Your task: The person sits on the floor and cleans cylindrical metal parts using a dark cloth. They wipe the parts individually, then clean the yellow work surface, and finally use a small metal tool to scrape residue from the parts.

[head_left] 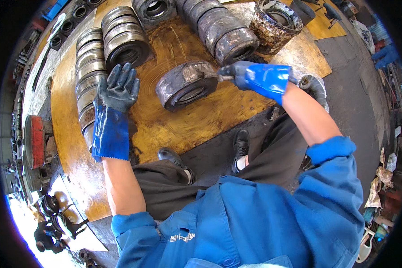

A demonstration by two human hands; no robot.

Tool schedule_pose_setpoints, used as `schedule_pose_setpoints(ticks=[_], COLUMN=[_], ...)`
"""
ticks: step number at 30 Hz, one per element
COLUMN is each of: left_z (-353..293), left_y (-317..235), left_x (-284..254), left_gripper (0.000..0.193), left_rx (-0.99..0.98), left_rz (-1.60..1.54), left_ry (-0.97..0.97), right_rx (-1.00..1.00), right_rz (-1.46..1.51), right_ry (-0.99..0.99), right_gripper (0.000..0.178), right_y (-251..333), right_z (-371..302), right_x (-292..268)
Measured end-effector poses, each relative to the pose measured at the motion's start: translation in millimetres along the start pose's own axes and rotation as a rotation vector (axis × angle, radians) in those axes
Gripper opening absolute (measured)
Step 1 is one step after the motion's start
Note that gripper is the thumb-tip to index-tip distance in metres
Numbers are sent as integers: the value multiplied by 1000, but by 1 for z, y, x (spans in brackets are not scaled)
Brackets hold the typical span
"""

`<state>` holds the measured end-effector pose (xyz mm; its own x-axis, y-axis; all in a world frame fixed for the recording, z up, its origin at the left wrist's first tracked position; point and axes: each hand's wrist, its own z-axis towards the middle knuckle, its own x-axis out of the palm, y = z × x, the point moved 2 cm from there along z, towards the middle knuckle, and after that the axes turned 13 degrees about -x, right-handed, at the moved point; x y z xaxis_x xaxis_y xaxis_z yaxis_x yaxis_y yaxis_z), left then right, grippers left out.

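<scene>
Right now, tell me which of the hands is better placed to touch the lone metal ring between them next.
Probably the right hand: it is close by the right side of the metal ring. The left hand is open and farther away, by a row of rings.

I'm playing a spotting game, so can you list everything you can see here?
Loose thick ring: one, dark grey, middle
Board: one, yellow-brown, under loose ring
Silvery ring rows: two, silver and dark, left
Dark ring row: one, grey-black, upper middle
Crusted container: one, brown and whitish, upper right
Round thing: one, red and grey, far left
Floor: one, dark grey, right
Edge clutter: many, mixed, too small to tell
Jacket: one, blue, bottom
Shoes: two, black, below board
Left hand: one, blue-black glove, open, left
Right hand: one, blue-black glove, beside loose ring
</scene>
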<state>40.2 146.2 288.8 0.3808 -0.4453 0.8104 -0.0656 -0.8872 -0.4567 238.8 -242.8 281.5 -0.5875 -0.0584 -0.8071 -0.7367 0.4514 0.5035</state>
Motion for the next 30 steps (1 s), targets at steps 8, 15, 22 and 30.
schedule_pose_setpoints(ticks=[8,15,22,30], left_z=[-14,-5,1,5], left_y=[-7,10,-1,7], left_x=[3,11,-9,9], left_gripper=[72,65,67,69], left_rx=[-14,-6,-79,-39], left_rz=[6,59,107,110], left_ry=[87,-152,149,12], right_rx=[139,213,121,-13], right_rz=[-53,59,-95,-57], right_ry=[-188,-165,-33,-122], right_gripper=[75,71,75,75], right_y=[46,34,-1,-54], right_z=[-38,-48,-35,-14], right_x=[72,74,12,19])
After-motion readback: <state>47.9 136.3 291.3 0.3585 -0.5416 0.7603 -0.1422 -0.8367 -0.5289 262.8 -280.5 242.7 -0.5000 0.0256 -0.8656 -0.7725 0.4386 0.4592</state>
